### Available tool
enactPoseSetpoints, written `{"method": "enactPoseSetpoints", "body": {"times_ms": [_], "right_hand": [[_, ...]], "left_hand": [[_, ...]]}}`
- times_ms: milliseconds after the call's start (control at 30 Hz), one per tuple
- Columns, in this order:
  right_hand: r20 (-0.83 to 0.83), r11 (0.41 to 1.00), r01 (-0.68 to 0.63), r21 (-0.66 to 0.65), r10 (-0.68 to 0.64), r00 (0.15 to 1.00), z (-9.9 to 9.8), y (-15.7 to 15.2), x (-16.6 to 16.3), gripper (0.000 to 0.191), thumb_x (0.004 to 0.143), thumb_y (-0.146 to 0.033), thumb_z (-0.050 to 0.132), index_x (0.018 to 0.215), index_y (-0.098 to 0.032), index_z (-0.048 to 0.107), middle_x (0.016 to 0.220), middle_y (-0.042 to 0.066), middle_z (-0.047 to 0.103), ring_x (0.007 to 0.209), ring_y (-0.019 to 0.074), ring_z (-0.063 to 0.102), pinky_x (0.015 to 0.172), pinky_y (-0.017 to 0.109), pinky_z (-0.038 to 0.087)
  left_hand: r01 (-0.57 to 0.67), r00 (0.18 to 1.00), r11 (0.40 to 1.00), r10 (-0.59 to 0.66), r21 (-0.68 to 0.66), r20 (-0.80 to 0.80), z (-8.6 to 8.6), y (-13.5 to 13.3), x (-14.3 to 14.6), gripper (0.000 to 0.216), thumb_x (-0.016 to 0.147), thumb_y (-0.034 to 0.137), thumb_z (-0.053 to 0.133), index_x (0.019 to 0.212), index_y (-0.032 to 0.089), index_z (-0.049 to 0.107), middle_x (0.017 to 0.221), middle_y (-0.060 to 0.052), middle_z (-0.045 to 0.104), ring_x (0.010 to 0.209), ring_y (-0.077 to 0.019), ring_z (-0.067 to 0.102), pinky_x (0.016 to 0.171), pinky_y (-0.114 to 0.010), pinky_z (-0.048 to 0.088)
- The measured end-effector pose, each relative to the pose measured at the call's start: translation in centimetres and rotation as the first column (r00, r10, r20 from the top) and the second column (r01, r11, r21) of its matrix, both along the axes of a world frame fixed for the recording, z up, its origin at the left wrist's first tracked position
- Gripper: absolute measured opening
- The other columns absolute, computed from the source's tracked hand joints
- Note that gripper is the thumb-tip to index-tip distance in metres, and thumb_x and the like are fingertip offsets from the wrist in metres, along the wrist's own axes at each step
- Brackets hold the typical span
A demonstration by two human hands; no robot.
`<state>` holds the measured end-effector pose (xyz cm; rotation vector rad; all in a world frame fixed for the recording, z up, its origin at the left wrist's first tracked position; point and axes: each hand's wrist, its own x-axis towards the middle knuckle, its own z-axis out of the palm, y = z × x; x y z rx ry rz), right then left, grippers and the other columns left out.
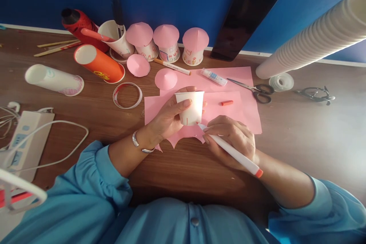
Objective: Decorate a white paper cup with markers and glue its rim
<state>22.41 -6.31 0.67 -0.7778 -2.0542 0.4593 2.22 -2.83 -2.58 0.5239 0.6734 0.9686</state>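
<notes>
Wrapped around a white paper cup point(193, 108), my left hand point(171, 112) holds it over pink paper point(228, 112). Short red lines show near the cup's lower edge. My right hand point(233, 139) grips a white felt-tip pen point(233, 154) with a red end, its tip at the cup's lower right edge. The pen's red cap point(227, 103) lies on the paper. Behind are several decorated cups point(193, 55) under pink paper cones point(196, 38). Two more cones, one a loose pink cone point(166, 79), lie closer in.
Scissors point(261, 93), a glue tube point(214, 77) and an orange marker point(173, 66) lie beyond my hands. A tall cup stack point(311, 32) leans at right beside a tape roll point(281, 82). A phone point(248, 15) rests against the blue wall. Left are an orange can point(100, 64) and a power strip point(34, 141).
</notes>
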Motion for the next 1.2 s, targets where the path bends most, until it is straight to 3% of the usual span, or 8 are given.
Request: {"method": "enactPoseSetpoints", "body": {"times_ms": [200, 767, 1200], "right_hand": [[0.000, 1.000, 0.002, -0.015, -0.002, 1.000, -0.17, -0.06, 0.05, 0.023, 0.093, -0.006, 0.071, 0.107, -0.024, 0.066, 0.082, 0.002, 0.076, 0.070, 0.0174, 0.076, 0.061, 0.028, 0.063], [0.040, 0.999, 0.033, 0.027, -0.034, 0.999, -0.11, -0.01, -0.19, 0.013, 0.099, -0.010, 0.068, 0.102, -0.021, 0.062, 0.081, 0.004, 0.076, 0.070, 0.0163, 0.077, 0.061, 0.026, 0.062], [0.010, 0.997, -0.061, -0.038, 0.061, 0.998, 0.23, -0.34, -0.07, 0.016, 0.096, -0.007, 0.066, 0.102, -0.022, 0.062, 0.076, 0.001, 0.070, 0.065, 0.0160, 0.072, 0.055, 0.028, 0.060]], "left_hand": [[0.041, 0.999, 0.999, -0.040, 0.031, -0.005, -0.23, -0.17, -0.23, 0.056, 0.082, 0.049, 0.092, 0.127, 0.026, 0.069, 0.113, -0.008, 0.077, 0.098, -0.0250, 0.075, 0.079, -0.035, 0.059], [0.053, 0.999, 0.996, -0.053, 0.068, -0.001, -0.31, -0.06, -0.15, 0.054, 0.082, 0.048, 0.093, 0.125, 0.026, 0.070, 0.108, -0.006, 0.075, 0.088, -0.0210, 0.074, 0.075, -0.032, 0.059], [0.049, 0.999, 0.998, -0.049, 0.047, -0.003, -0.07, -0.08, -0.16, 0.058, 0.081, 0.049, 0.093, 0.127, 0.024, 0.068, 0.109, -0.007, 0.077, 0.105, -0.0288, 0.077, 0.075, -0.032, 0.060]]}}
